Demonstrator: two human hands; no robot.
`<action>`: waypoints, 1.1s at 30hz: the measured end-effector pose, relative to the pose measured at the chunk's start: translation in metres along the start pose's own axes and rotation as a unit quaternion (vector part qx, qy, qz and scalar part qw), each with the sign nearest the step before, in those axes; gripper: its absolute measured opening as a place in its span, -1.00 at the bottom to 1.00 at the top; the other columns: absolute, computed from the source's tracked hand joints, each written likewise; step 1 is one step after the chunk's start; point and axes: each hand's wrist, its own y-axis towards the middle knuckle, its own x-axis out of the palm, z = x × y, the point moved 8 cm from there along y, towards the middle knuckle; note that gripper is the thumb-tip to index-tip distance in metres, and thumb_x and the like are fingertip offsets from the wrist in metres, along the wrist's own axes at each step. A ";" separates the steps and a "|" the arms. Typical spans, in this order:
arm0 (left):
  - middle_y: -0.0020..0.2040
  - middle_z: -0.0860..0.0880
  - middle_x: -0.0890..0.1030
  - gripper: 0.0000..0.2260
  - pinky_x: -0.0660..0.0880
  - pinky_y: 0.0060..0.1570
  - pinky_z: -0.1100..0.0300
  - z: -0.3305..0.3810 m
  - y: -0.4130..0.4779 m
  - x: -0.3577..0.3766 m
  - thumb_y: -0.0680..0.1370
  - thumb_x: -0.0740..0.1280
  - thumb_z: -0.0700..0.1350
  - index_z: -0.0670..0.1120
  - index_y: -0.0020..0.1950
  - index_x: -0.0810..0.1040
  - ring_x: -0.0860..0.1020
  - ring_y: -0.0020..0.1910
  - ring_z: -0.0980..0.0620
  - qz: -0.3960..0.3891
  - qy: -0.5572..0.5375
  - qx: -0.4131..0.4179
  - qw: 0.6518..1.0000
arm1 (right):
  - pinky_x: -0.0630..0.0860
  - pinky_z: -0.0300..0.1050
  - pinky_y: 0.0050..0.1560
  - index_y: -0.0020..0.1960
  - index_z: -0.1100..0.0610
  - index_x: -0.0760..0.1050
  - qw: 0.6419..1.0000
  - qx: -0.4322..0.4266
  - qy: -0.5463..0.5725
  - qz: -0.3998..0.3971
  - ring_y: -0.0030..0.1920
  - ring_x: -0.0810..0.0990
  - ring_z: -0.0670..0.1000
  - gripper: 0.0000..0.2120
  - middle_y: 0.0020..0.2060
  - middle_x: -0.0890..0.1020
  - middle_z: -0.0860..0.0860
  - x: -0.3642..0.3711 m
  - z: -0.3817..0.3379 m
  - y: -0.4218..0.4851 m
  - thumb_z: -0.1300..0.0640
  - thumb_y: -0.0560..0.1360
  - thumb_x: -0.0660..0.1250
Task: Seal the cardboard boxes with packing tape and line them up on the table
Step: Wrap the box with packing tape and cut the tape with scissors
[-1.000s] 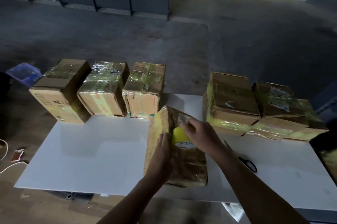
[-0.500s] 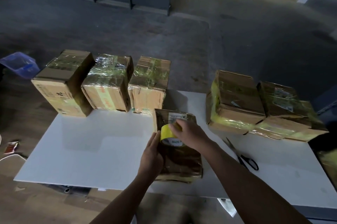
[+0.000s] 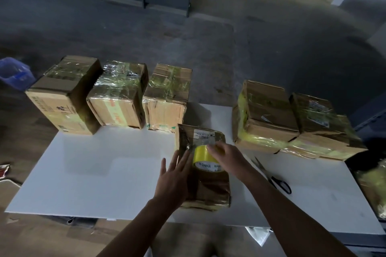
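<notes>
The left hand (image 3: 173, 175) reaches in from the lower edge of the view with its forearm angled up and to the right. Its fingers are straight and slightly spread, and they lie flat against the left side of the centre box (image 3: 208, 192). The right hand (image 3: 227, 156) comes in from the lower right. Its fingers are curled over the top of the yellow tape roll (image 3: 203, 157), which it holds on the upper face of the centre box, just below a white label (image 3: 201, 133). The thumb of the right hand is hidden behind the roll. It cannot be told whether a strip of tape is drawn off the roll. The centre box lies flat on the white table (image 3: 104, 173), near its front edge, between the two groups of boxes behind it. A row of three boxes (image 3: 119, 93) stands along the far left edge of the table, each wrapped in glossy tape. A pair of boxes (image 3: 265, 116) sits on the far right, touching each other. The scissors (image 3: 275, 179) lie on the table just right of the right forearm, which covers part of the blades. A blue bin (image 3: 14, 72) is on the floor at the left, and the frame cuts it off. The scene is dim, so the print on the boxes is not legible. On the core of the roll, only part of the print can be read.
</notes>
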 end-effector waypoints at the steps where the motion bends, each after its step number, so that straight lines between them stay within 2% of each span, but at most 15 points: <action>1: 0.52 -0.11 0.23 -0.13 0.25 0.31 -0.36 0.000 0.002 0.002 0.32 0.54 -0.06 -0.09 0.53 0.19 0.13 0.48 -0.26 -0.021 0.043 -0.001 0.999 | 0.43 -0.30 -0.25 0.07 -0.04 0.48 1.000 0.000 0.026 0.001 -0.15 0.58 -0.08 -0.64 -0.17 0.58 -0.09 0.003 0.004 -0.002 -0.27 0.51 0.15; 2: 0.46 -0.15 0.36 -0.14 0.32 0.23 -0.40 -0.001 0.004 0.001 0.26 0.57 -0.01 -0.13 0.49 0.31 0.25 0.43 -0.31 -0.024 0.087 -0.007 0.996 | 0.45 -0.29 -0.23 0.06 0.00 0.52 0.999 -0.007 0.045 0.001 -0.14 0.59 -0.06 -0.62 -0.16 0.59 -0.06 0.007 0.005 -0.002 -0.25 0.52 0.14; 3: 0.47 -0.18 0.35 -0.18 0.27 0.25 -0.43 0.000 0.004 0.001 0.32 0.54 0.02 -0.14 0.50 0.29 0.25 0.44 -0.35 -0.040 0.118 -0.010 0.992 | 0.46 -0.29 -0.23 0.07 0.04 0.53 0.998 -0.014 0.054 0.001 -0.14 0.59 -0.05 -0.64 -0.15 0.61 -0.02 0.010 0.004 -0.002 -0.21 0.55 0.16; 5: 0.56 -0.21 0.07 -0.32 -0.07 0.37 -0.41 0.003 0.006 -0.002 0.57 0.27 0.03 -0.14 0.57 0.02 -0.02 0.51 -0.37 -0.042 0.164 -0.005 0.986 | 0.44 -0.30 -0.25 0.07 0.07 0.53 0.999 -0.024 0.030 -0.003 -0.16 0.58 -0.06 -0.68 -0.15 0.61 -0.01 0.014 -0.002 0.003 -0.14 0.59 0.17; 7: 0.57 -0.21 -0.08 -0.39 -0.23 0.38 -0.37 0.004 0.007 -0.006 0.65 0.11 0.02 -0.14 0.58 -0.13 -0.16 0.51 -0.36 -0.059 0.201 -0.012 0.978 | 0.38 -0.29 -0.31 -0.01 0.05 0.50 0.998 -0.051 -0.042 -0.001 -0.28 0.53 -0.12 -0.72 -0.26 0.56 -0.06 0.010 -0.009 0.009 -0.15 0.59 0.18; 11: 0.57 -0.24 -0.10 -0.40 -0.21 0.40 -0.39 0.006 0.004 -0.010 0.66 0.06 0.02 -0.19 0.57 -0.14 -0.16 0.51 -0.38 -0.077 0.202 -0.018 0.976 | 0.23 -0.21 -0.46 -0.31 0.14 0.40 0.972 -0.130 -0.176 0.080 -0.52 0.28 -0.10 -0.62 -0.52 0.34 -0.08 -0.013 -0.014 0.007 -0.08 0.56 0.27; 15: 0.56 -0.26 -0.10 -0.37 -0.19 0.41 -0.39 0.008 0.004 -0.009 0.66 0.08 0.07 -0.20 0.56 -0.13 -0.16 0.51 -0.38 -0.086 0.213 -0.017 0.973 | 0.25 -0.19 -0.39 -0.36 0.09 0.29 0.952 -0.128 -0.248 0.125 -0.49 0.30 0.00 -0.61 -0.57 0.25 -0.10 -0.028 -0.012 -0.002 -0.06 0.54 0.28; 19: 0.56 -0.27 -0.05 -0.39 -0.24 0.41 -0.35 0.015 0.006 -0.017 0.66 0.09 0.04 -0.22 0.56 -0.09 -0.19 0.52 -0.33 -0.080 0.201 -0.001 0.976 | 0.18 -0.21 -0.45 -0.36 0.11 0.33 0.958 -0.132 -0.227 0.116 -0.54 0.24 -0.10 -0.62 -0.56 0.26 -0.09 -0.022 -0.012 0.001 -0.05 0.56 0.26; 21: 0.57 -0.26 -0.01 -0.44 -0.25 0.45 -0.20 0.027 0.009 -0.017 0.66 0.09 -0.03 -0.23 0.56 -0.03 -0.17 0.54 -0.25 -0.058 0.155 0.026 0.986 | 0.17 -0.22 -0.47 -0.35 0.13 0.37 0.965 -0.139 -0.196 0.109 -0.55 0.23 -0.13 -0.62 -0.55 0.28 -0.09 -0.016 -0.011 0.001 -0.04 0.57 0.24; 23: 0.58 -0.23 -0.04 -0.42 -0.20 0.49 -0.03 0.032 0.012 -0.011 0.64 0.12 -0.06 -0.24 0.56 -0.06 -0.13 0.56 -0.18 -0.057 0.090 0.023 0.994 | 0.21 -0.21 -0.47 -0.33 0.15 0.41 0.968 -0.141 -0.176 0.110 -0.56 0.26 -0.12 -0.62 -0.55 0.31 -0.09 -0.015 -0.011 0.002 -0.03 0.58 0.23; 25: 0.58 -0.22 -0.07 -0.37 -0.15 0.50 0.02 0.030 0.012 0.000 0.63 0.14 -0.06 -0.23 0.56 -0.13 -0.10 0.56 -0.15 -0.067 0.056 0.008 0.996 | 0.26 -0.21 -0.46 -0.30 0.17 0.46 0.977 -0.122 -0.145 0.099 -0.53 0.32 -0.10 -0.62 -0.53 0.38 -0.06 -0.020 -0.009 0.003 -0.05 0.59 0.22; 27: 0.57 -0.25 -0.07 -0.39 -0.20 0.49 0.03 0.028 0.011 0.008 0.64 0.10 -0.05 -0.26 0.56 -0.14 -0.10 0.56 -0.17 -0.068 0.078 0.006 0.995 | 0.30 -0.22 -0.43 -0.28 0.11 0.49 0.992 -0.078 -0.087 0.055 -0.48 0.40 -0.08 -0.62 -0.49 0.45 -0.04 -0.023 0.002 0.001 -0.11 0.59 0.20; 29: 0.56 -0.28 -0.07 -0.40 -0.20 0.49 0.02 0.029 0.011 0.013 0.65 0.08 -0.04 -0.28 0.55 -0.14 -0.10 0.56 -0.19 -0.072 0.089 0.001 0.993 | 0.30 -0.24 -0.41 -0.32 0.07 0.46 0.998 -0.046 -0.027 0.023 -0.47 0.39 -0.13 -0.61 -0.49 0.43 -0.08 -0.022 0.013 -0.004 -0.14 0.58 0.20; 31: 0.56 -0.29 -0.05 -0.39 -0.16 0.50 0.00 0.030 0.014 0.014 0.65 0.08 -0.03 -0.29 0.55 -0.12 -0.08 0.56 -0.20 -0.072 0.095 -0.002 0.993 | 0.28 -0.22 -0.40 -0.33 0.10 0.45 0.997 -0.054 -0.044 0.036 -0.47 0.37 -0.12 -0.60 -0.49 0.41 -0.07 -0.023 0.012 -0.004 -0.13 0.57 0.23; 33: 0.56 -0.29 -0.03 -0.40 -0.12 0.51 -0.01 0.030 0.016 0.014 0.65 0.08 -0.03 -0.30 0.55 -0.10 -0.06 0.56 -0.21 -0.081 0.100 -0.005 0.992 | 0.26 -0.21 -0.39 -0.38 0.05 0.37 0.984 -0.086 -0.135 0.073 -0.50 0.33 -0.10 -0.61 -0.53 0.36 -0.08 -0.032 0.004 -0.002 -0.10 0.56 0.26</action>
